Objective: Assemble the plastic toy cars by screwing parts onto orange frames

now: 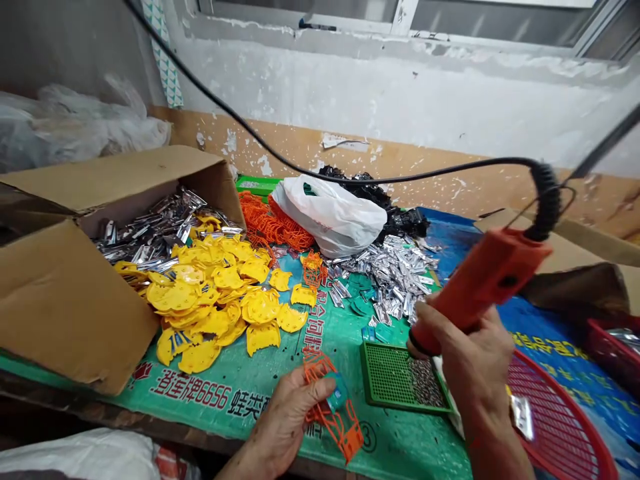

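My left hand (285,417) is closed on an orange plastic frame (349,437), low at the centre. A small teal plastic piece (339,395) sits in the frame under my thumb. My right hand (473,357) wraps round a red-orange electric screwdriver (487,283), whose black cord runs from its top end. The screwdriver's lower end is over a green gridded tray (369,381); its tip is hidden. Small screws (429,385) lie heaped in the tray's right half.
Yellow plastic pieces (220,300) spill beside a cardboard box (75,300) of metal parts. Behind are orange frames (270,223), a white bag (330,213) and silver metal clips (395,273). A red basket (560,420) stands right. The black cord (280,159) crosses overhead.
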A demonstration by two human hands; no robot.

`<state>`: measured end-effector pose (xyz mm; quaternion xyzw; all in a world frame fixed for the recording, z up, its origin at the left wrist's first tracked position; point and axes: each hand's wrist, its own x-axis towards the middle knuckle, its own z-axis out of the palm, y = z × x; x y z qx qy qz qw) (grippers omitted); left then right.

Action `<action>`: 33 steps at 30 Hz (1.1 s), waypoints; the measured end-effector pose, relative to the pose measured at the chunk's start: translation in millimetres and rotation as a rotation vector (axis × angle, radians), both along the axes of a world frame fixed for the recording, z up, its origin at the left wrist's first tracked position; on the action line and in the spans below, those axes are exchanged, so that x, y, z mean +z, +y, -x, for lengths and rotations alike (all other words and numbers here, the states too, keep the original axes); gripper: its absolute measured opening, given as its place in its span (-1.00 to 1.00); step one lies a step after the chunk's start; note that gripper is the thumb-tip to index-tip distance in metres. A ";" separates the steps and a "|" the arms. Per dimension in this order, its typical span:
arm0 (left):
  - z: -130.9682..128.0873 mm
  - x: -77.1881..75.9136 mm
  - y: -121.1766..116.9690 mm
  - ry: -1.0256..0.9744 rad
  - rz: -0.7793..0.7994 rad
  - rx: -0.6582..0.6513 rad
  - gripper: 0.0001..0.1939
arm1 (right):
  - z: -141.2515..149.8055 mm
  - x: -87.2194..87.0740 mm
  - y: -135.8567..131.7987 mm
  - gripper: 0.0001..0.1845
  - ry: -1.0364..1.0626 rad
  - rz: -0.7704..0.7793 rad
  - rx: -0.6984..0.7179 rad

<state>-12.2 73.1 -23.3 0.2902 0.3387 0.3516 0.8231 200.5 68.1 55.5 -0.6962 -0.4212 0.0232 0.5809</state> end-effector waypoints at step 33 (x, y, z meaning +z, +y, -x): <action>25.4 13.7 6.1 0.211 -0.112 0.203 -0.69 | 40.1 -63.5 105.2 -0.70 -0.456 0.911 0.463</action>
